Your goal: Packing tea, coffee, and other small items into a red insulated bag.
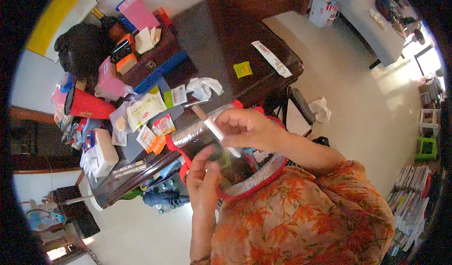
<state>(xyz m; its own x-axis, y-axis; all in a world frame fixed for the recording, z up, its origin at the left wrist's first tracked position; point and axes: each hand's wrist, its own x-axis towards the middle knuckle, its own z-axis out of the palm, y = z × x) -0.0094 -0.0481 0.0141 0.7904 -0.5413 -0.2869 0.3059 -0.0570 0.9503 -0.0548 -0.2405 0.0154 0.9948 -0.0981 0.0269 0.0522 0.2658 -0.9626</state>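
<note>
My right hand point(252, 129) pinches a slim stick-like item point(214, 129), brown at its upper end and white along the rest. What exactly it is cannot be made out. Below it, my left hand point(204, 180) has its thumb and forefinger close together; blur hides whether anything is between them. Both hands are over an open bag point(187, 132) with silver foil lining and red trim, held against my body at the table's edge. Inside it lie several things, mostly hidden by my hands.
The dark table point(197, 28) bears a croissant packet point(146, 109), small sachets point(163, 124), crumpled tissue point(204, 88), a red cup point(90, 104), a tissue pack point(102, 152), a yellow-green packet point(243, 69) and a long white wrapper point(271, 59). A chair point(302, 106) stands beyond the bag.
</note>
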